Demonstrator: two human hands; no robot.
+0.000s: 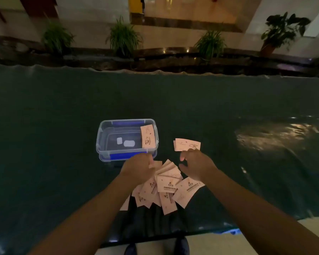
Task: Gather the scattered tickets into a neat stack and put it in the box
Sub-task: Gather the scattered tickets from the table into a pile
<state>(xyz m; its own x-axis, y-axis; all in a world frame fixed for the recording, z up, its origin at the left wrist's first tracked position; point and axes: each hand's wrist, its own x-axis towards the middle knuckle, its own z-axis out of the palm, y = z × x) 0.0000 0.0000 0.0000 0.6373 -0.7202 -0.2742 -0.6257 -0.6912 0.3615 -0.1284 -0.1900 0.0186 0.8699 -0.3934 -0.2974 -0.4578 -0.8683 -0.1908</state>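
Observation:
A clear plastic box (101, 138) with blue latches sits on the dark tabletop, and one pale ticket (147, 136) leans against its right inner wall. Several tickets lie in a loose fanned pile (168, 188) just in front of the box. A couple more tickets (187, 144) lie apart, to the right of the box. My left hand (138, 168) is curled over the pile's far-left edge, its fingertips on a ticket; its grip is hidden. My right hand (195, 164) hovers over the pile's far-right edge with thumb and fingers apart, just below the separate tickets.
The table has a dark green glossy cover (63, 107), with its near edge at the bottom of the view. Potted plants (122, 37) line a ledge beyond the far edge. Two small white labels (126, 142) lie on the box floor.

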